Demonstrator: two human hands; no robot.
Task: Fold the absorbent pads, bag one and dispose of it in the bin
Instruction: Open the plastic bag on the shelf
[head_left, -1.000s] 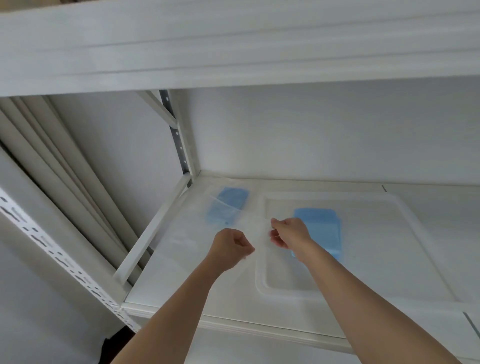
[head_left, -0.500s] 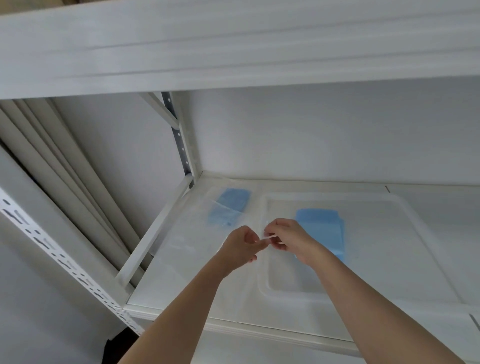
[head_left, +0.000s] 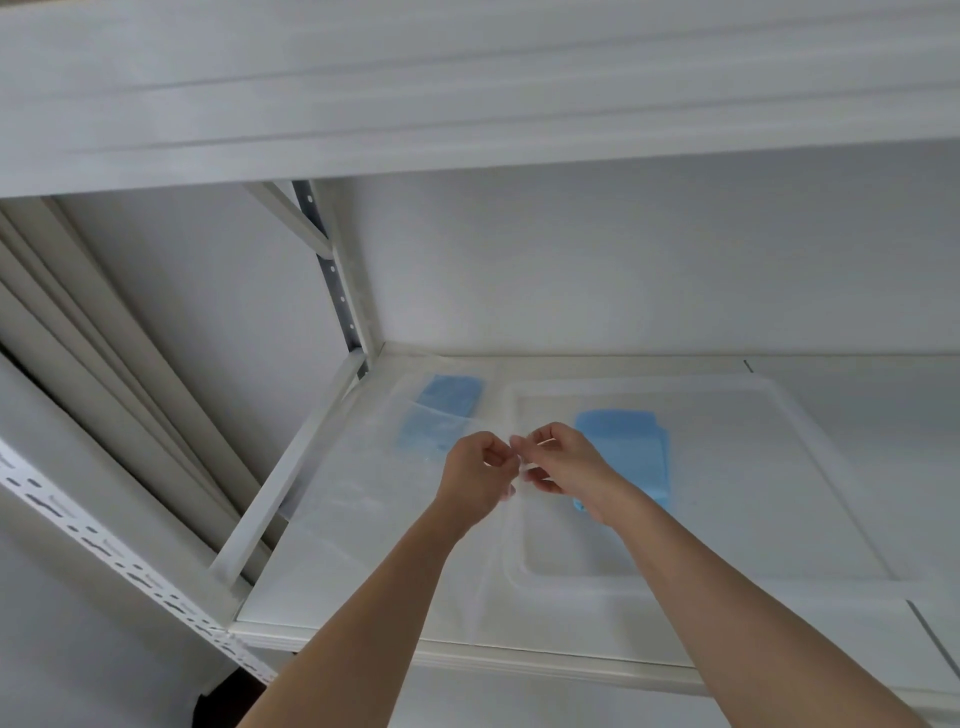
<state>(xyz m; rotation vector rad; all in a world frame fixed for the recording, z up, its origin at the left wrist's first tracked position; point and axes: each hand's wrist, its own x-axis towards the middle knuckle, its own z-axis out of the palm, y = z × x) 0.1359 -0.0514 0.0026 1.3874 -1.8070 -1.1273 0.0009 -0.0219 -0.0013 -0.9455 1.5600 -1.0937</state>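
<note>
Two bare forearms reach up over the front edge of a white, smooth-surfaced metal shelf (head_left: 363, 587). The left hand (head_left: 480, 475) and the right hand (head_left: 563, 460) meet above the shelf, knuckles almost touching, fingers curled inward. Between them both hands pinch the thin upper edge of a clear, filmy plastic bag (head_left: 395, 483), which drapes down and to the left as a hazy, faintly wrinkled sheet; its exact outline is hard to trace against the white shelf.

Seen through the film, and partly past its top edge, is a light-blue folded absorbent pad (head_left: 441, 415), a soft rectangle with rounded corners near the shelf's back left corner. Its upper part looks a clearer blue and its lower part paler. Whether it sits inside the bag or lies on the shelf behind it cannot be told.

To the right lies a shallow white plastic tray (head_left: 779, 519) with a raised rim and rounded corners. On its floor rests a second light-blue folded pad (head_left: 628, 457), a matte rectangle with layered edges showing at its right side; the right wrist covers its lower left part.

A perforated grey steel upright (head_left: 337, 296) stands at the back left corner. A white slotted rail (head_left: 104, 545) runs diagonally at the lower left. A broad white shelf board (head_left: 467, 88) spans the top of the view. Pale beige pleated curtains (head_left: 78, 322) hang at the left.
</note>
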